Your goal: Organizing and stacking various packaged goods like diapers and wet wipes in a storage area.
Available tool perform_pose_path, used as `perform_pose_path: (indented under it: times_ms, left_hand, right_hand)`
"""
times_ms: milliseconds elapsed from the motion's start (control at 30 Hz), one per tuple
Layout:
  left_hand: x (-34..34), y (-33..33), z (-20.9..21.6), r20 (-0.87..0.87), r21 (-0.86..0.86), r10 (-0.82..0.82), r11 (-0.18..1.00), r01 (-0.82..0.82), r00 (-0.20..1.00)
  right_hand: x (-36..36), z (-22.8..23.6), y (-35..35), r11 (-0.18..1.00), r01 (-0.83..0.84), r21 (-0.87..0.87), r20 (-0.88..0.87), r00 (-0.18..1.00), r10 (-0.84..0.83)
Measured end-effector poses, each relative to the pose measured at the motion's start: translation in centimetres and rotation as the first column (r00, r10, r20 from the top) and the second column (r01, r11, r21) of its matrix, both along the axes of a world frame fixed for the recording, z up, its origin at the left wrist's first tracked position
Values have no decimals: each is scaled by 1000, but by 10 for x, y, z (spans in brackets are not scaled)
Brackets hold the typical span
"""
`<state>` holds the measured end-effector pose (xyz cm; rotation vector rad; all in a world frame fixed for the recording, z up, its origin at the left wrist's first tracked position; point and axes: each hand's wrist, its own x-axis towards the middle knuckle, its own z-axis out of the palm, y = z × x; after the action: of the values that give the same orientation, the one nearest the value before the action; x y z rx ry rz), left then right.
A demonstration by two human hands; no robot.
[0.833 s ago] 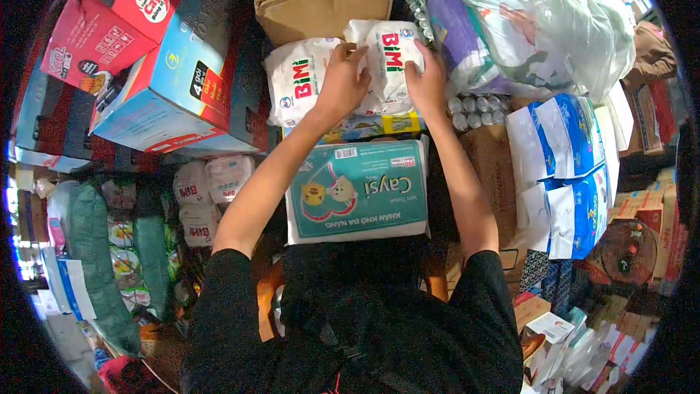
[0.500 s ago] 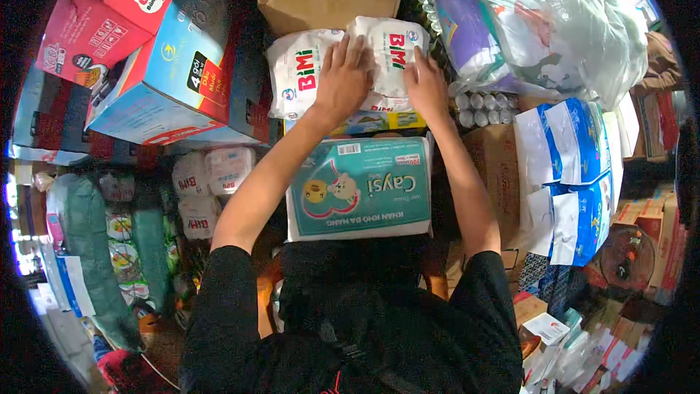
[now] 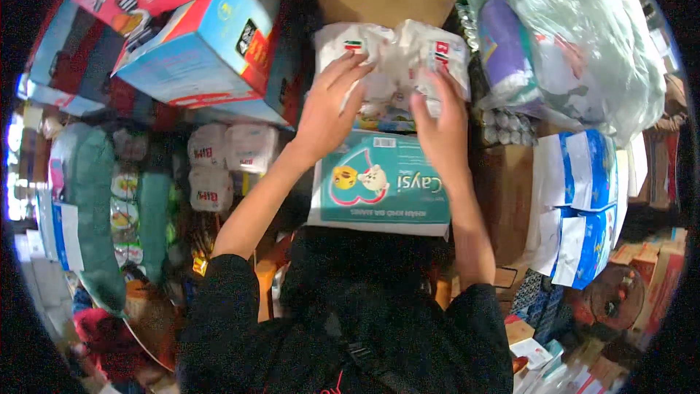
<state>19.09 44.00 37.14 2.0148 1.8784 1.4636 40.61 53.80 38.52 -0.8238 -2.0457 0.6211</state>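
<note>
Two white plastic-wrapped packs lie side by side in front of me, a left pack (image 3: 379, 80) and a right pack (image 3: 430, 40). My left hand (image 3: 328, 109) is open, its fingers stretched over the near part of the left pack. My right hand (image 3: 443, 120), slightly blurred, is open too, with thumb and fingers apart at the near side of the right pack. Whether the fingertips touch the packs I cannot tell. Closer to my body lies a flat teal-and-white pack of dry wipes (image 3: 386, 182), partly under my right wrist.
Behind the white packs stands a brown cardboard box (image 3: 390, 0). Large blue and red cartons (image 3: 197, 58) rise at the left. Clear plastic bags (image 3: 583, 51) bulge at the right, above blue-and-white packs (image 3: 587, 168). More small white packs (image 3: 211, 186) sit at the left.
Both hands have drawn back toward me from the tops of the white packs, and the right thumb now stands apart. The whole view has shifted, with the packs now further right.
</note>
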Motion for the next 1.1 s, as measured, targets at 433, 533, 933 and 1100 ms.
perform_pose_path:
  times_ms: [433,533,933,1100]
  left_hand:
    - [-154,-245,-155,493,-311,723,665,-679,483]
    - [-192,-277,-237,238,-298,740,672,-678,629]
    - [-274,-302,-378,-535,-623,354,448,-641,767]
    - [-268,-294,-375,-655,-516,285,508,-690,700]
  right_hand:
    - [-147,-89,-286,-397,-467,-790,-566,805,180]
    - [-209,-156,-312,-480,-320,-817,-336,940,-55]
    - [-292,-363,-304,473,-77,-878,-86,996,2]
    - [-306,-387,-307,502,-112,-857,-103,994,46]
